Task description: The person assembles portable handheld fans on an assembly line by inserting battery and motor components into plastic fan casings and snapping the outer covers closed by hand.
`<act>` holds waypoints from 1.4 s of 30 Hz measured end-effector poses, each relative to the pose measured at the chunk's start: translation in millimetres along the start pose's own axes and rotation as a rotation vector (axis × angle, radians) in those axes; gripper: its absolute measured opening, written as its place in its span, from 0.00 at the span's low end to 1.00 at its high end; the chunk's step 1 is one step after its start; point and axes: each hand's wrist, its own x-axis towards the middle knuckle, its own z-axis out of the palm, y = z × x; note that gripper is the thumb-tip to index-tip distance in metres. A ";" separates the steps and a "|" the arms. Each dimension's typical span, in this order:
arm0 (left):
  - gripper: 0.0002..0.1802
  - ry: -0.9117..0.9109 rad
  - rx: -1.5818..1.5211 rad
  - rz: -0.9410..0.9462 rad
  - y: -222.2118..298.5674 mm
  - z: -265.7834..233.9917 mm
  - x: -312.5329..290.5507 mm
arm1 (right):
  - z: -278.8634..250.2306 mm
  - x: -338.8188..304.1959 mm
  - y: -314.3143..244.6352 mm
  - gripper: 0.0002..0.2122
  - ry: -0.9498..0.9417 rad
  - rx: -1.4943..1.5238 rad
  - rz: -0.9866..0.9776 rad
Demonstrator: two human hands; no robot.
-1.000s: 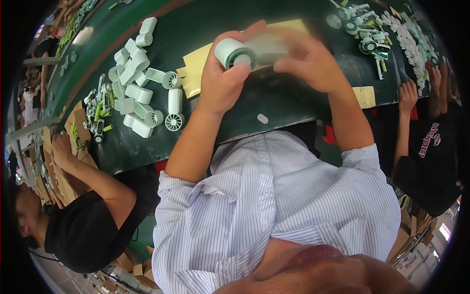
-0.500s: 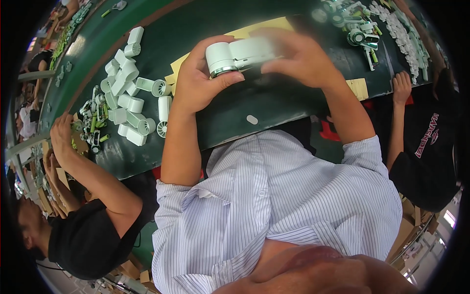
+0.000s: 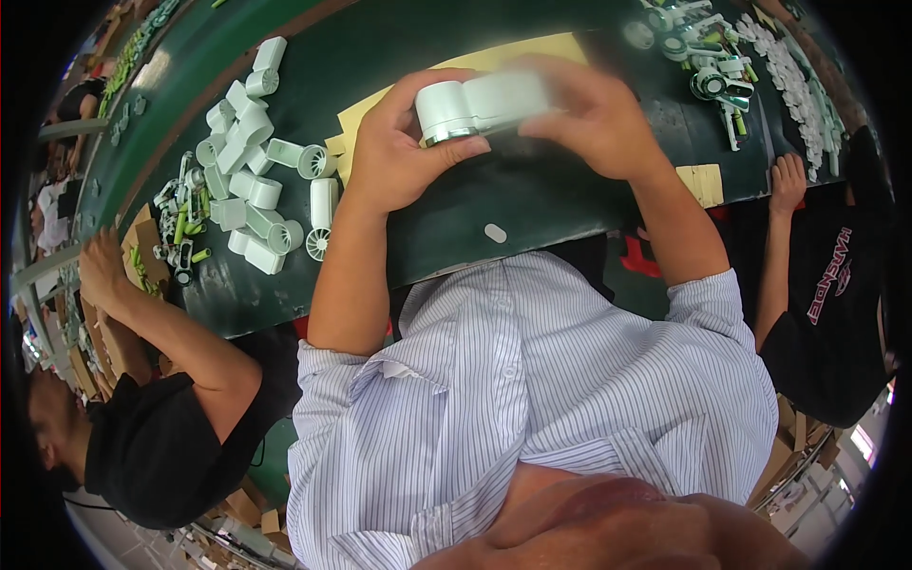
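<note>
A pale white-green handheld fan [image 3: 475, 106], with a chrome ring round its head, is up over the table in front of me. My left hand [image 3: 404, 142] wraps round the head end, thumb along the ring's lower edge. On the handle end, my right hand [image 3: 589, 114] is closed, its fingers partly smeared by motion. To the left lies a pile of similar pale fan housings [image 3: 247, 142], some showing spoked round grilles. A small white oval piece [image 3: 495, 233] rests on the dark green table [image 3: 427, 252] near its front edge.
Beside the housings sits a heap of green and chrome fan innards [image 3: 180, 223]; another heap [image 3: 717, 85] lies far right, near rows of small white parts [image 3: 793, 90]. Yellow card [image 3: 532, 46] lies behind my hands. Co-workers' arms [image 3: 171, 332] are at both sides.
The fan has turned slightly in my hands, and both hands have shifted a little to the right in view. The left co-worker's hand has moved left.
</note>
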 end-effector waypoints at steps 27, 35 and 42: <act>0.44 0.206 -0.197 0.035 21.2 4.8 -2.8 | 16.1 -67.7 -105.9 0.27 0.138 -0.413 -0.391; 0.24 0.133 -0.175 -0.092 44.7 9.1 -23.3 | 28.2 -59.9 -152.5 0.33 0.283 -0.235 -0.960; 0.15 0.117 0.053 -0.044 52.8 1.1 -23.4 | 13.8 -32.2 -136.4 0.43 0.187 -0.193 -1.025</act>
